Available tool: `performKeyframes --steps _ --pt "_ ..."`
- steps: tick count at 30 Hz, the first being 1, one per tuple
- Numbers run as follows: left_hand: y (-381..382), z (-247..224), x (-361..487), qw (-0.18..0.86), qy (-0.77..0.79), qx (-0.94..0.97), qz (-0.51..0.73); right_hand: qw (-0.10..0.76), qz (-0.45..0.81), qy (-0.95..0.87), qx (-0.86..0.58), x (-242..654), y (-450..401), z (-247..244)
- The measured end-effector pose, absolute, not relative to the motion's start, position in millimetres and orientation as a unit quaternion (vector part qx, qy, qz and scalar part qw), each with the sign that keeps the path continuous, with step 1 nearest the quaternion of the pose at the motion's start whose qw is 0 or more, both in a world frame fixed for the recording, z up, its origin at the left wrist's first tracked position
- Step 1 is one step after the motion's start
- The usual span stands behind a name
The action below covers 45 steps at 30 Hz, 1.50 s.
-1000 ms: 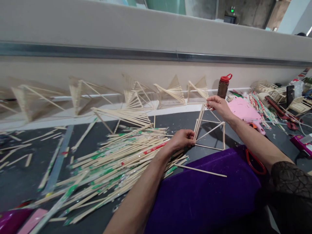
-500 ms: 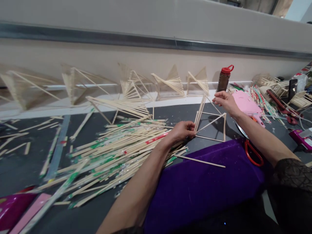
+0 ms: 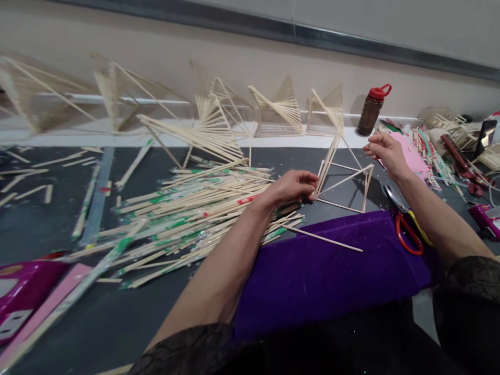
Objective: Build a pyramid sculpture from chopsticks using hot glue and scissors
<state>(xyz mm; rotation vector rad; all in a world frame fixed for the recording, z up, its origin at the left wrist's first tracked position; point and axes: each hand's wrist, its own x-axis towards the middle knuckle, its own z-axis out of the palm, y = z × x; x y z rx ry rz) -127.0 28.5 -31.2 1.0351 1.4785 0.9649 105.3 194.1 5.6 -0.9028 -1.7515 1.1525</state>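
Left hand point(image 3: 295, 186) pinching stick frame point(image 3: 346, 180), partly covering it, right hand point(image 3: 387, 152) free, half-curled

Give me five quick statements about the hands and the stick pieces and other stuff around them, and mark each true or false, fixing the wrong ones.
1. The left hand touches the stick frame. True.
2. The right hand is gripping a water bottle. False: the right hand is apart from the bottle, with nothing visible in its grasp.
3. The bottle's lid is blue. False: it is red.
4. A loose stick lies partly over the purple fabric. True.
5. Other stick models stand along the wall. True.
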Motion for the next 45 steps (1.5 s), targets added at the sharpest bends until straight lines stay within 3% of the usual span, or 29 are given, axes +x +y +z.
performKeyframes --steps 18,26,34,41,45 --pt "35 -38 -133 0.311 0.678 0.482 0.459 0.445 0.426 -0.700 -0.362 142 189 -2" --pt "28 -16 -132 0.246 0.676 0.448 0.530 0.442 0.431 -0.695 -0.368 177 158 18" --pt "7 32 -126 0.289 0.591 0.344 0.670 0.297 0.402 -0.810 -0.308 185 81 38" --pt "-25 43 -82 0.322 0.572 0.412 0.632 0.147 0.301 -0.923 -0.188 152 39 22" --pt "-38 23 -69 0.311 0.591 0.419 0.615 0.113 0.219 -0.951 -0.185 136 28 0"
